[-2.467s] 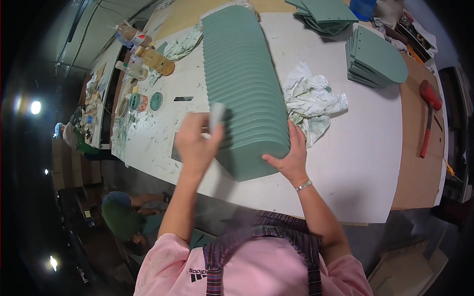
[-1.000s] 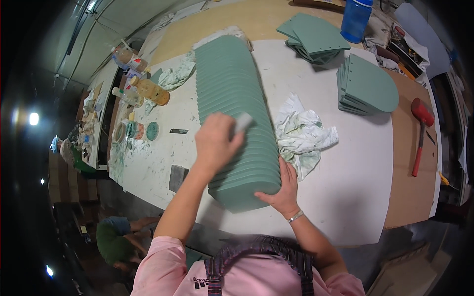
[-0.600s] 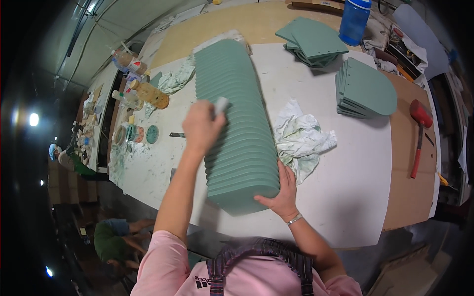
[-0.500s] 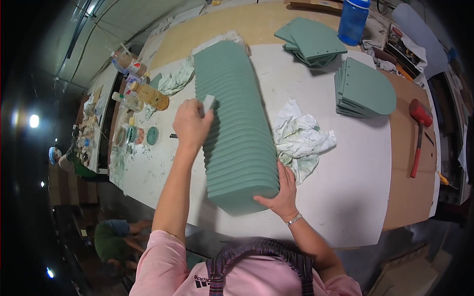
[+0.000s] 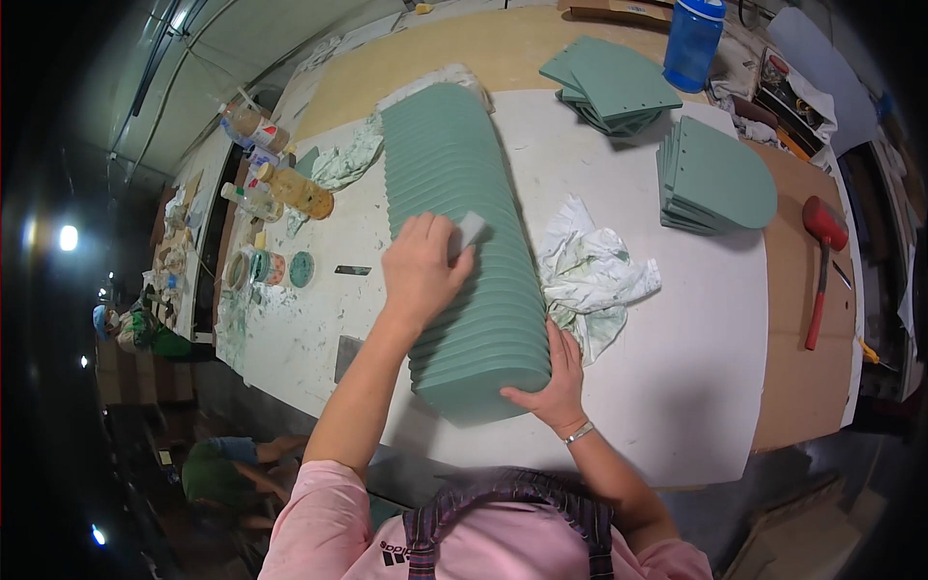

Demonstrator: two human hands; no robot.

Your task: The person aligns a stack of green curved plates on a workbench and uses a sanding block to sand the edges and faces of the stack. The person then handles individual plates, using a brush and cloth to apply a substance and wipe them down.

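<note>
Green panel row (image 5: 491, 278): over it, our curled left hand (image 5: 418, 268) grips a pale block (image 5: 470, 233), best held flat; our half-open right hand (image 5: 555, 389) braces the row's near-right corner.

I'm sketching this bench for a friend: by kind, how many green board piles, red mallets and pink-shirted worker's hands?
Green board piles: 3 (long row, farther stack, nearer stack)
Red mallet: 1
Hands: 2 (left hand, right hand)
Total: 6
</note>
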